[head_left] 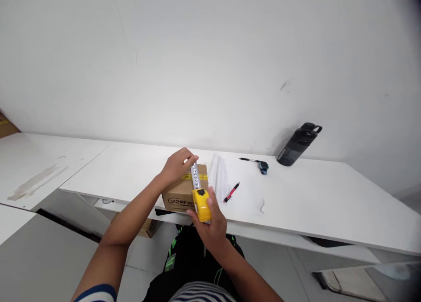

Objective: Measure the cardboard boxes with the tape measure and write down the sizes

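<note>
A yellow tape measure [202, 205] is gripped in my right hand [213, 227], at the near edge of a small cardboard box [177, 192]. From its case the silver blade [196, 177] runs away from me over the box top. My left hand [179, 163] pinches the blade's far end between thumb and fingers, above the box's far side. Yellow printed tape crosses the box top, and dark lettering marks its front. The box sits at the front edge of the white table [131, 170].
Right of the box lie an open notebook [245, 192], a red pen [232, 192], a black pen [249, 159] and a dark blue watch-like item [263, 167]. A black bottle [297, 145] stands against the wall [197, 73]. Below the table is another cardboard box [148, 228].
</note>
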